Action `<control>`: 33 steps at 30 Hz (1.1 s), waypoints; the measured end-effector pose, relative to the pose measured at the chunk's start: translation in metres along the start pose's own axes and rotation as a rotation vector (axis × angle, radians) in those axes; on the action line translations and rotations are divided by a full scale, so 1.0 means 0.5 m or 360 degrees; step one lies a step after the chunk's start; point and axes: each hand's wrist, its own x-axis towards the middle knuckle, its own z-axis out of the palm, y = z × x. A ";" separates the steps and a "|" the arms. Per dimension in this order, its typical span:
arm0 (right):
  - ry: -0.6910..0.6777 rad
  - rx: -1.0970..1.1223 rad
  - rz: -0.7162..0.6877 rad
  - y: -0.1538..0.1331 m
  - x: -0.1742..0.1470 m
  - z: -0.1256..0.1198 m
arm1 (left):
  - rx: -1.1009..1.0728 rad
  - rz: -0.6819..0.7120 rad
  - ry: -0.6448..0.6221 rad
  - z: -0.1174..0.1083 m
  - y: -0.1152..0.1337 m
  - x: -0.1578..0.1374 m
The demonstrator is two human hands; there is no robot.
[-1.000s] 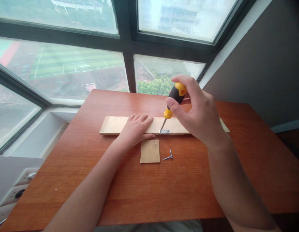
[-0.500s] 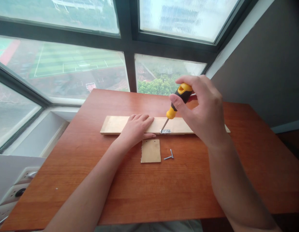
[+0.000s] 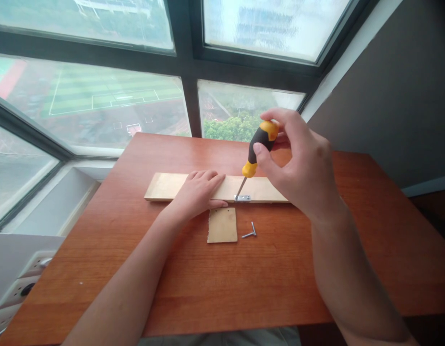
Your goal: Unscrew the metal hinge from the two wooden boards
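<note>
A long pale wooden board (image 3: 161,186) lies across the table. My left hand (image 3: 198,192) is closed over it, fingers across the top and thumb along the front edge. In my right hand (image 3: 297,163) is a yellow and black screwdriver (image 3: 260,144), tilted, its handle between thumb and fingers. The screwdriver's tip meets the left end of a small metal hinge (image 3: 243,198) at the board's front edge; the screw head under the tip is too small to make out. My right hand and wrist hide the board's right end.
In front of the board lie a small square wooden piece (image 3: 222,226) with two holes and two loose screws (image 3: 250,231). The brown table (image 3: 208,283) reaches to the windows (image 3: 117,96). Wall sockets (image 3: 24,288) are at the lower left.
The screwdriver handle has turned in my right hand and stands slightly more upright. Its tip stays on the hinge. The whole view has shifted a little; my left hand stays on the board.
</note>
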 end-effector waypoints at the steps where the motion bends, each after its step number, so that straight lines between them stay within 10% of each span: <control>1: -0.0029 0.0055 -0.0011 -0.001 -0.001 -0.001 | -0.0002 0.0000 -0.0001 -0.001 0.001 -0.001; 33: -0.0100 0.0081 -0.0008 -0.011 -0.001 0.001 | -0.0065 0.0045 -0.0024 -0.010 0.001 -0.004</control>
